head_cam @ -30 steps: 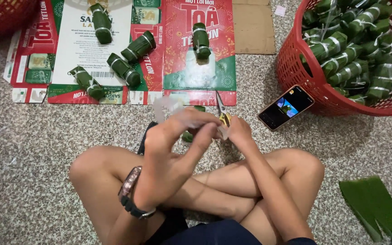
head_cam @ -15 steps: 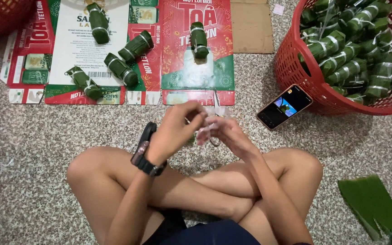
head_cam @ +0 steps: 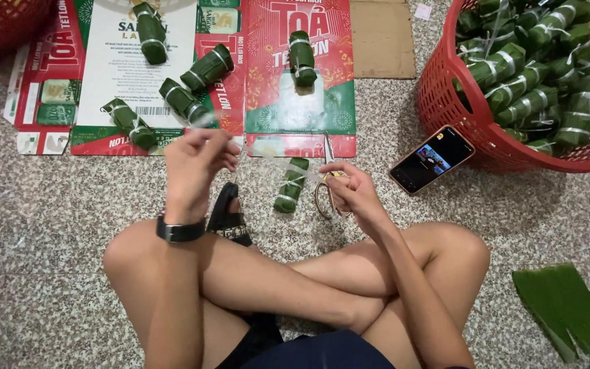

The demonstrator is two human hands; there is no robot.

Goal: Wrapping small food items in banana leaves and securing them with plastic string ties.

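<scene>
Two hands are working just this side of the flattened cardboard, and we are sitting cross-legged on the speckled floor to do it. Our left hand is pinching shut on a thin, pale plastic string, which is stretching away towards our right hand. That right hand is curling closed around a pair of scissors, blade pointing up at the cardboard's near edge. Between the two hands, just off that edge, a leaf-wrapped roll is lying on the floor, already banded with string; we cannot tell whether the taut strand is touching it.

Five more wrapped rolls are lying up on the cardboard. To the cardboard's right, a red basket is brimming with tied bundles, and a phone is resting against its near side, screen lit. A loose green leaf is sitting well off towards our right knee.

Where are we seeing trouble? The string is nearly transparent, so the blades could be closing on the wrong strand and cutting into a binding. Our fingertips are close to those blades as well. And if the pinch is slackening, the string may be slipping free and the wrap loosening.
</scene>
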